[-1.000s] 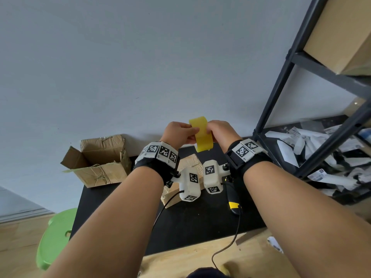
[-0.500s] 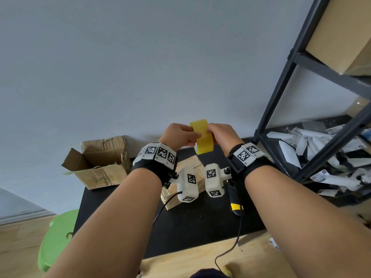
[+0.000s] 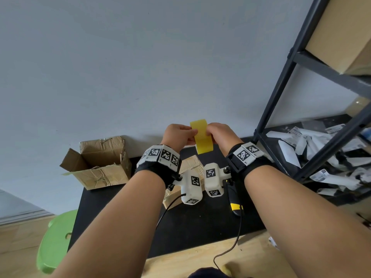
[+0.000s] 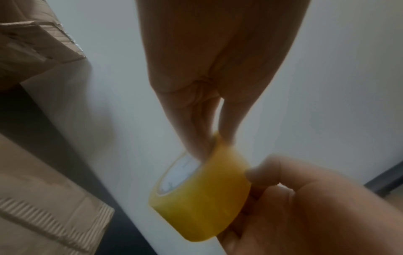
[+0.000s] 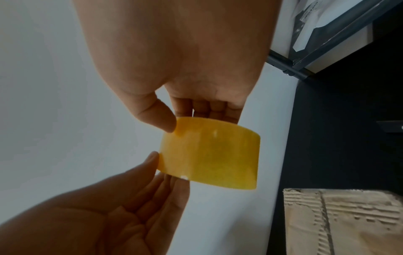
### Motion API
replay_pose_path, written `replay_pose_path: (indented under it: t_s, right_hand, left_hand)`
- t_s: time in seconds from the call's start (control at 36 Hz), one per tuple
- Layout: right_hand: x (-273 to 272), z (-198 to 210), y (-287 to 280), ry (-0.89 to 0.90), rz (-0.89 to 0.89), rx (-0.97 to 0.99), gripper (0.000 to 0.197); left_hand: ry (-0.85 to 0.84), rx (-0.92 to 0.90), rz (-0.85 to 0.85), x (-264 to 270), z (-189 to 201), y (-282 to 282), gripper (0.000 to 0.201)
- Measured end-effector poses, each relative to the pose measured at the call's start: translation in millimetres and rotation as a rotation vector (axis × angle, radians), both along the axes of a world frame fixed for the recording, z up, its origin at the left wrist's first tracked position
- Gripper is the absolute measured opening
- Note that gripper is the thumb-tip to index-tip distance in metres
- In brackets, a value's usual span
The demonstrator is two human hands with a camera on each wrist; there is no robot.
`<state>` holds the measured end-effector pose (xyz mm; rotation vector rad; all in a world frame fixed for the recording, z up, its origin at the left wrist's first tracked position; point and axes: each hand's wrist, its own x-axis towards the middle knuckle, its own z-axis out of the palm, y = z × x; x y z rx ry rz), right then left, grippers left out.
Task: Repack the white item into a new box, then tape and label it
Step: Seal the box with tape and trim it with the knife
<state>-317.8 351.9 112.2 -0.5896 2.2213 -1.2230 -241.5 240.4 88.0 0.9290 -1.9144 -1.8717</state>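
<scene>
Yellow tape roll (image 3: 202, 139) is pinched between left hand (image 3: 177, 137) and right hand (image 3: 220, 135) above the desk (image 3: 124, 199); she should probably find its end before reaching the near box (image 3: 191, 164).

A plain pale grey wall (image 3: 124, 63) fills most of the view, evenly lit, with soft shadow along its foot. Against it stands a table with a black top (image 3: 200, 225), and below that, light wooden flooring (image 3: 18, 239) runs to a grey skirting board (image 3: 18, 209) at the left. A green plastic stool (image 3: 54, 243) sits beside the table's left corner. On the right rises a dark metal shelving rack (image 3: 281, 77); its upper shelf carries a brown carton (image 3: 341, 31), and its lower shelf is heaped with white paper slips (image 3: 321, 149), some printed with barcodes
</scene>
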Motion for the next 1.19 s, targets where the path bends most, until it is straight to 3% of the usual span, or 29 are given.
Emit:
replay_pose_path:
  t_s: [0.19, 0.42, 0.58, 1.19]
  right_hand:
    - [-1.1, -8.5, 2.6, -0.056, -0.045, -0.039, 0.019]
    - [-1.4, -10.1, 2.9, -0.105, -0.093, -0.112, 0.025]
    - [-0.3, -9.5, 0.6, -0.161, -0.140, -0.086, 0.017]
    - [-2.1, -7.4, 14.2, -0.061, -0.117, -0.029, 0.020]
  left_hand:
    - [0.021, 0.020, 0.034, -0.4, -0.5, -2.1, 0.010]
    - [-0.049, -0.078, -0.081, 3.7, -0.9, -1.0, 0.027]
    - [-0.035, -0.081, -0.068, 6.0, -2.6, 3.2, 0.040]
    - [-0.028, -0.109, -0.076, -0.4, -0.5, 18.9, 0.043]
